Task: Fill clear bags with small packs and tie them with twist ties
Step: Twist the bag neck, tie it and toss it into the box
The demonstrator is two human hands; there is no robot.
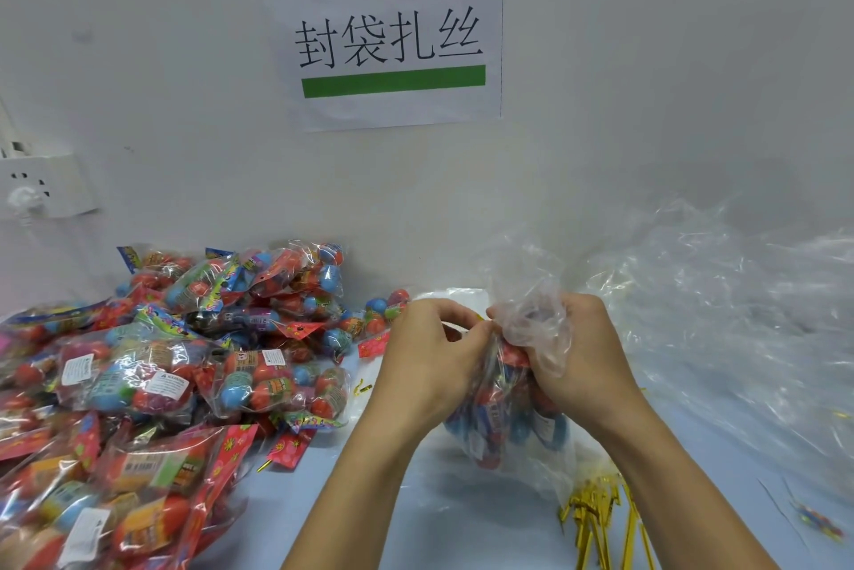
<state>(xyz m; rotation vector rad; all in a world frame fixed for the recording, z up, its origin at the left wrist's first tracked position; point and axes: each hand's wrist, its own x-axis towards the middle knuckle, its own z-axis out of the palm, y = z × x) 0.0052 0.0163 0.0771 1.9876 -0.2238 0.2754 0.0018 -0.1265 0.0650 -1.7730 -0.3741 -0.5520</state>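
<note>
Here your right hand (577, 352) grips the filled clear bag's (508, 421) gathered neck, keeping packs in; left hand (434, 352) fingertips pinch a gold twist tie (478, 316) there.

Both hands meet in front of the body, forearms rising bare from the lower edge of the view.

The left hand (427, 352) shows its back to the camera, wrist bent slightly inward, fingers curled and their tips pressed toward the thumb in a pinching grip at the point where the two hands meet. The right hand (577, 352) sits just beside it, knuckles up, fingers wrapped closed in a fist-like grip around the gathered neck of the clear bag (531, 324). The fingertips of the two hands touch or nearly touch; the forearms angle inward, converging toward the wrists.
</note>
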